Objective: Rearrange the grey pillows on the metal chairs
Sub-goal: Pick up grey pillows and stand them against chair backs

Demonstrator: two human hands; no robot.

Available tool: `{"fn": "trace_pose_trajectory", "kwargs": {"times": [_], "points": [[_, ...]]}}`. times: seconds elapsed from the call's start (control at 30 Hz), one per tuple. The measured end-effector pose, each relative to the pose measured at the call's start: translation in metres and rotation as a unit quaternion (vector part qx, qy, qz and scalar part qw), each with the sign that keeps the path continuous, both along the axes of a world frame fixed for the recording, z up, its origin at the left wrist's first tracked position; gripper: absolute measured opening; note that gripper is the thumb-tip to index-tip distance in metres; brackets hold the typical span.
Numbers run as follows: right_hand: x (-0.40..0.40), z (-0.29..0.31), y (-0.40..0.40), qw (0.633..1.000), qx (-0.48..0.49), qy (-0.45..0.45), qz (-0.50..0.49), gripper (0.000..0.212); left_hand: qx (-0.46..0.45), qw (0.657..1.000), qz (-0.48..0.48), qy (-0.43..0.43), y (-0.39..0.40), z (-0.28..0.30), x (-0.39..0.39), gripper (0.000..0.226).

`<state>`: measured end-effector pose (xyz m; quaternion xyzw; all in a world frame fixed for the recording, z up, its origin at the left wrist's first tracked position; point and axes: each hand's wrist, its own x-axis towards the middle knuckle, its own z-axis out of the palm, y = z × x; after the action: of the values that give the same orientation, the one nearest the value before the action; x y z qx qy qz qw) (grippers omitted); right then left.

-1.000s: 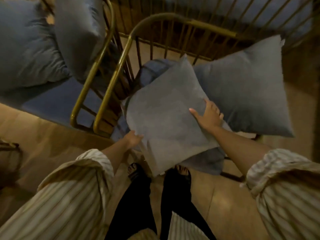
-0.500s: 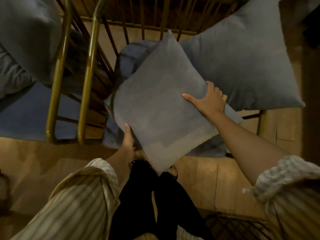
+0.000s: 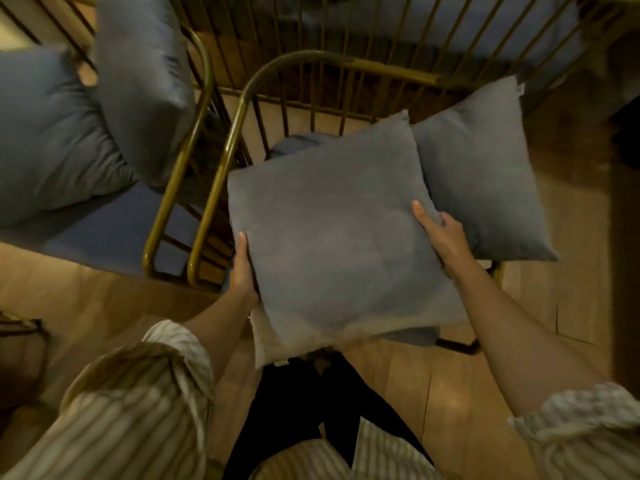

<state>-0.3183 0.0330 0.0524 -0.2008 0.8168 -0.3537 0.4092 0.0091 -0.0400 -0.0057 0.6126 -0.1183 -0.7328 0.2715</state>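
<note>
I hold a square grey pillow flat over the seat of the brass-coloured metal chair in front of me. My left hand grips its left edge and my right hand grips its right edge. A second grey pillow leans at the right side of the same chair, partly behind the held one. On the neighbouring chair to the left, one grey pillow stands against the armrest and another lies further left.
The chairs' blue seat cushion shows at the left. Thin metal bars of further chair backs run across the top. The floor is wooden. My legs in dark trousers stand right against the chair's front. A dark frame sits low at the left edge.
The held pillow has turned from a diamond tilt to nearly square with the chair. My left hand moved up onto its left edge and my right hand shifted to its right edge.
</note>
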Motion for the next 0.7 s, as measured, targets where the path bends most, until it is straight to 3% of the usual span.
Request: {"fn": "trace_pose_trajectory", "kwargs": {"times": [0.2, 0.37, 0.5, 0.57, 0.63, 0.7], "points": [[0.002, 0.05, -0.023, 0.996, -0.071, -0.005, 0.047, 0.056, -0.068, 0.996, 0.006, -0.055, -0.027, 0.079, 0.013, 0.082], [0.037, 0.079, -0.057, 0.989, -0.128, -0.031, 0.073, 0.081, -0.127, 0.985, 0.023, -0.11, -0.044, 0.126, 0.054, 0.089], [0.082, 0.1, -0.094, 0.98, -0.168, -0.03, 0.098, 0.083, -0.157, 0.973, 0.064, -0.159, -0.063, 0.152, 0.104, 0.119], [0.107, 0.107, -0.118, 0.975, -0.178, -0.04, 0.127, 0.092, -0.179, 0.965, 0.074, -0.176, -0.071, 0.17, 0.126, 0.115], [0.133, 0.114, -0.146, 0.968, -0.19, -0.042, 0.159, 0.085, -0.195, 0.961, 0.078, -0.181, -0.083, 0.185, 0.15, 0.098], [0.164, 0.12, -0.177, 0.961, -0.198, -0.042, 0.19, 0.076, -0.206, 0.956, 0.092, -0.186, -0.102, 0.19, 0.184, 0.098]]}}
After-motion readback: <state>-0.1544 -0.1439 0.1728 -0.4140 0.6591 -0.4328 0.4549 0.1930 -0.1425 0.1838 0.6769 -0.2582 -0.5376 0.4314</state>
